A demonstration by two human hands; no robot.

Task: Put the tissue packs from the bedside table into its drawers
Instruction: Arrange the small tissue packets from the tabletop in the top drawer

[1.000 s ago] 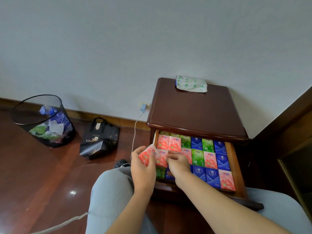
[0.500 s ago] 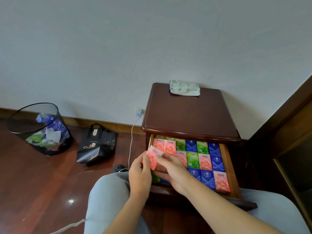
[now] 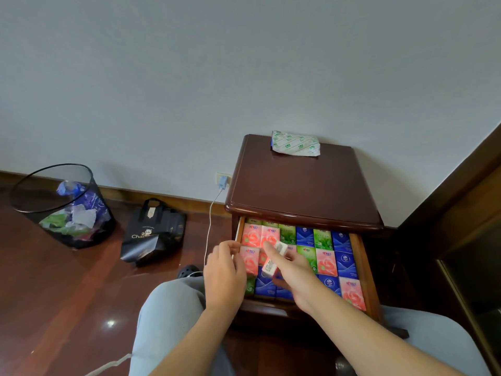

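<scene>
bin (image 3: 63,206): mesh, on the floor at 9 o'clock of the table, holding crumpled wrappers; apart from the work.
bag (image 3: 151,233): black, slumped on the floor between bin and table.
left hand (image 3: 225,272): at the drawer's left edge, fingers loosely curled; I cannot tell whether its grip holds anything, and it seems to be steadying that side.
pack in hand (image 3: 273,260): small pink-and-white tissue pack, tilted, its pale barcode face up, over the drawer's left rows; probably being turned to fit a gap.
right hand (image 3: 294,272): its grip pinches that pack between thumb and fingers, reaching in from 5 o'clock.
drawer (image 3: 362,267): pulled open, packed tight with pink, green and blue packs laid flat in rows so they tile.
large pack (image 3: 296,143): white with green print, soft, lying at 12 o'clock on the table (image 3: 303,191) against the wall, not yet stowed.
</scene>
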